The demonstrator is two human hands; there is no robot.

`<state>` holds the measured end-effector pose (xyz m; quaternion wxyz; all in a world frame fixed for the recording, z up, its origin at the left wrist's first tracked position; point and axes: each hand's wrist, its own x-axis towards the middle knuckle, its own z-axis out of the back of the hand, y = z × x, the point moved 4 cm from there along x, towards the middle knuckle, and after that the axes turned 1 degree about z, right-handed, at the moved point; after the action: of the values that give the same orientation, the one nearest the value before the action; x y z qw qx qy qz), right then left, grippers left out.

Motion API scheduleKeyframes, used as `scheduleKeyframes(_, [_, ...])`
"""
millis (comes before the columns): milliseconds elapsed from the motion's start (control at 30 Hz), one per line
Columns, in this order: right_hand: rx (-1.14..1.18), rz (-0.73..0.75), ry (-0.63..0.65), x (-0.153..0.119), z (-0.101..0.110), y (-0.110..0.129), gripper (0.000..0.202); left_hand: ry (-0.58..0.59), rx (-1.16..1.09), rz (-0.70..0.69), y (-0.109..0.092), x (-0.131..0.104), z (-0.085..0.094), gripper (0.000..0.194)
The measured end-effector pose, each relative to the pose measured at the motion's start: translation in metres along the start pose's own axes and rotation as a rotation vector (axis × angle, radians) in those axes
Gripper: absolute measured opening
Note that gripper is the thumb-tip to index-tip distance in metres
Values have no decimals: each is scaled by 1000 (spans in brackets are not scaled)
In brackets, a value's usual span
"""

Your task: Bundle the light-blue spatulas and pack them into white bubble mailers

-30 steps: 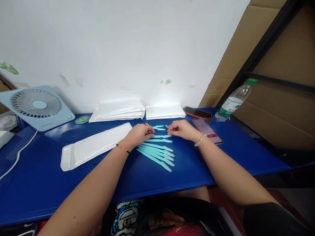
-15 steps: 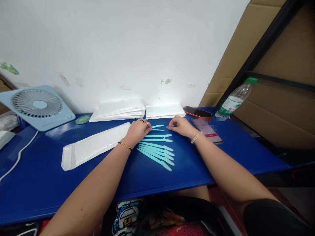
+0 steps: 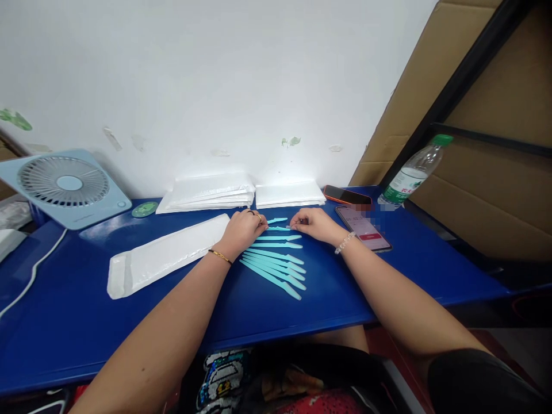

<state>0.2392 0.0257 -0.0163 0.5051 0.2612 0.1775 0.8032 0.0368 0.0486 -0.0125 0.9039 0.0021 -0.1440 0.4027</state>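
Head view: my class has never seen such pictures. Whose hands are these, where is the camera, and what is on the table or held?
There is no machine: these are a person's bare hands, seen by a camera worn on the head, looking forward and down. The left hand pinches a slim light-blue tool. The right hand is at its other end; anything held there is too small to identify. Similar tools fan out on the blue table, with white envelopes, two phones, a bottle and a fan.
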Motion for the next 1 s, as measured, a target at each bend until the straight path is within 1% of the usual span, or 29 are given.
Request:
scheduleKeyframes(133, [16,-44,27,-3,3,-2,15,1,-7,9,2,0,0,25])
scheduleKeyframes(267, [34,-47,40,-1,0,-1,16,9,-16,20,1,1,-1,24])
scheduleKeyframes(433, [47,-6,42,2,-9,9,15,23,-87,-1,-8,0,0,22])
scheduleKeyframes(533, [85,4,99,0,-5,10,15,69,-150,-25,-13,-1,2,22])
scheduleKeyframes(567, [99,4,101,-2,-1,8,15,80,-166,-16,-13,-1,3,23])
scheduleKeyframes(600, [104,-3,76,-3,5,5,16,80,-179,9,-11,-1,4,24])
scheduleKeyframes(700, [7,-86,-123,-6,26,-13,17,1,-164,151,2,-1,7,25])
scheduleKeyframes(733, [-46,-118,-167,-6,31,-19,16,-30,-144,196,7,-1,7,26])
scheduleKeyframes(767, [-96,-137,-183,-6,33,-24,16,-51,-123,228,11,-1,7,27])
scheduleKeyframes(833, [-171,-129,-160,-5,31,-31,18,-53,-95,260,17,-1,3,27])
scheduleKeyframes(900, [-218,-88,-124,-2,26,-33,19,-19,-104,266,19,-1,0,23])
scheduleKeyframes(1000, [-283,-52,-75,2,19,-34,14,16,-134,270,18,0,-3,15])
